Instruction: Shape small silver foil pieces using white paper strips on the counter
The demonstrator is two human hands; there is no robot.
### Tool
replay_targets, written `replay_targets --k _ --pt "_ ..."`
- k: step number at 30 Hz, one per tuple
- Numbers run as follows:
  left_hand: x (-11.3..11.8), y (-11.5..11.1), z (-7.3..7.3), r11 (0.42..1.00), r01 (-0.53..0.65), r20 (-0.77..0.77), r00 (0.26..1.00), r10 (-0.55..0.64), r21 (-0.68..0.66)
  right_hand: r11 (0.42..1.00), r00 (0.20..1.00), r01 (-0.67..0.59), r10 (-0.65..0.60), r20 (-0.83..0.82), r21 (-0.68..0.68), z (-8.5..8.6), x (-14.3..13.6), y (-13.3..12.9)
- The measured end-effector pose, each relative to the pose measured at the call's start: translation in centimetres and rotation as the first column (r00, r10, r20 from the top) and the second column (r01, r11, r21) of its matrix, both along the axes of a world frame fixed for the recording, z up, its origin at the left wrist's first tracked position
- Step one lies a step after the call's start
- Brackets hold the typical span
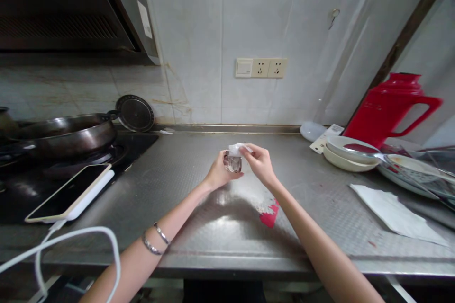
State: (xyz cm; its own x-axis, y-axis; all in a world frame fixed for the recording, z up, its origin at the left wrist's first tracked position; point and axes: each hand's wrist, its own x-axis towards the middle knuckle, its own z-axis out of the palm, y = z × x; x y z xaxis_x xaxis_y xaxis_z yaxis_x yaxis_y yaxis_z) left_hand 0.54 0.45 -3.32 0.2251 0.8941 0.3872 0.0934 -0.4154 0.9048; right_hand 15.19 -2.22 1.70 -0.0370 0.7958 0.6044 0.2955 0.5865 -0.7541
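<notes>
My left hand (219, 173) is wrapped round a small clear glass jar (232, 164), raised over the metal counter. Some brownish, patterned look shows through its wall, but I cannot tell whether anything is inside. At the jar's upper rim, my right hand (258, 161) pinches a crumpled white tissue (235, 149) between thumb and fingers. The tissue touches or lies over the rim; how far it reaches in is hidden. Two silver bracelets (156, 241) circle my left forearm.
Left, a phone (69, 191) with a white cable lies on the stove beside a steel pan (74, 135). Right, a folded white paper (394, 210) lies before stacked bowls (350, 163) and a red thermos jug (387, 109). A red torn patch (270, 218) marks the counter (185, 189).
</notes>
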Motion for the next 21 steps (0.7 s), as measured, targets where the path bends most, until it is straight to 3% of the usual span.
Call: replay_targets --k 2,4,9,17,21 --pt "0.1 -0.2 0.2 1.0 -0.001 -0.021 1.0 0.001 -0.007 0.992 0.992 0.117 -0.115 -0.045 0.044 -0.2 0.1 0.4" --pt "0.2 -0.5 0.3 0.999 0.044 -0.006 0.999 -0.044 -0.028 0.988 0.99 0.141 -0.141 -0.01 0.059 -0.5 0.2 0.7" --pt "0.5 -1.3 1.1 0.992 0.107 0.067 0.992 -0.103 -0.068 0.993 0.992 -0.095 0.1 0.07 -0.074 -1.0 0.1 0.9" --pt "0.2 -1.1 1.6 0.969 0.175 0.072 0.984 -0.165 -0.175 0.978 0.97 -0.206 0.207 0.125 -0.016 -0.5 0.2 0.1" --pt "0.2 -0.6 1.1 0.978 0.103 0.038 0.995 -0.097 -0.18 0.964 0.963 -0.262 0.265 0.059 -0.042 -0.3 0.3 0.2"
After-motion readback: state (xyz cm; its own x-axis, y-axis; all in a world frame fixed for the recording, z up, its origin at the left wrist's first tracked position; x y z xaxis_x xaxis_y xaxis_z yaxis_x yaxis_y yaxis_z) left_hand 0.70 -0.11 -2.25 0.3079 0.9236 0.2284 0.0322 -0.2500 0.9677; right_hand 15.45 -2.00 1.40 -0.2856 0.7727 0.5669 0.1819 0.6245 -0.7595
